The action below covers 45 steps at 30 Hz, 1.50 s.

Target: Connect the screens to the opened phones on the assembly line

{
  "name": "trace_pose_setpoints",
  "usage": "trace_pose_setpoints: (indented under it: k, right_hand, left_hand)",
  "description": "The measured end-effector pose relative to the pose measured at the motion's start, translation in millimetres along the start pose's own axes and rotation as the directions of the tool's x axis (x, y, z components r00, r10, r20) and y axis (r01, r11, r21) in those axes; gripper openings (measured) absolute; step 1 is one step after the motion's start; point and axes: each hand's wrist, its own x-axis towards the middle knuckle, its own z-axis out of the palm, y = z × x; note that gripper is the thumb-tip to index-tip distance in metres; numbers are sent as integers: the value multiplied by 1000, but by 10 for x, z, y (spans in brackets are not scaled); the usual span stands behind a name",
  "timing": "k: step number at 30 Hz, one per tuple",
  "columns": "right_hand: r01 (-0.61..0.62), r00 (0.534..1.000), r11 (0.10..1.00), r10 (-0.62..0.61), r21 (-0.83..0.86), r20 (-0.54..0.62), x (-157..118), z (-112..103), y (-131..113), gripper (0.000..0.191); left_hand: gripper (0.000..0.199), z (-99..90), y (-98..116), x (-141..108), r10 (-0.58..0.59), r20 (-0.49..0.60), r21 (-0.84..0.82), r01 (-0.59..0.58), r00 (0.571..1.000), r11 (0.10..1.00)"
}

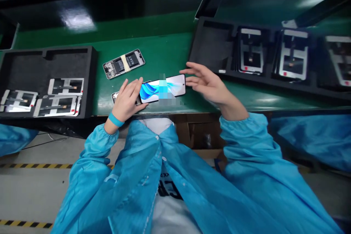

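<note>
A smartphone (164,88) lies screen-up near the front edge of the green tabletop (167,51), its lit screen showing a blue swirl and a blurred patch across the middle. Its long sides run left to right. The left hand (126,98), with a blue wristband (116,120) at the wrist, is curved over the phone's left end, its fingers (137,85) pressed loosely together on the top edge and the thumb (142,106) lying along the lower edge. The right hand (207,83) hovers palm-down at the phone's right end, its fingers (192,66) spread wide, their tips just beside the phone, apparently not touching it. Both forearms reach forward from blue cuffed sleeves (236,131).

Under the left hand, the corner of another device (114,97) pokes out. Just beyond it, an opened phone body (124,63) lies tilted on the tabletop, its battery and a pale tape strip showing. A black foam tray (46,56) holding flat phone parts sits at the left side, and a second tray (214,44) with parts standing in slots runs along the right. Green surface shows between the phone and the far edge, and between the right hand and the right tray.
</note>
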Motion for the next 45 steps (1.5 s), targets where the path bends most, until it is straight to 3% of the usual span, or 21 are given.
trace_pose_setpoints:
  k: [10, 15, 22, 27, 33, 40, 45]
  right_hand:
    - [49, 997, 993, -43, 103, -58, -59, 136, -265, 86]
    - [2, 998, 998, 2, 56, -61, -55, 134, -316, 80]
    - [45, 997, 998, -42, 51, -68, -35, 147, -292, 72]
    - [7, 999, 1000, -8, -19, -38, 4, 140, -223, 70]
    - [-28, 999, 998, 26, -59, -32, 31, 158, -104, 67]
    - [39, 999, 915, -35, -403, 17, 149, 167, 64, 68]
    - [84, 996, 882, -61, -463, 64, 242, 140, 130, 81]
  left_hand:
    - [105, 38, -69, -79, 19, -102, 31, -16, 995, 999]
    - [102, 16, -37, -67, 33, -125, 51, -27, 992, 998]
    - [104, -4, -31, -64, 15, -97, 16, -13, 995, 1000]
    - [105, -18, 4, -66, 60, -134, 4, -60, 989, 998]
    - [102, -48, 24, -81, 12, -57, -28, -14, 998, 1000]
    - [109, 23, 59, 33, -51, 82, -46, 55, 995, 997]
    - [119, -175, -77, -88, -104, 171, -30, 111, 980, 993]
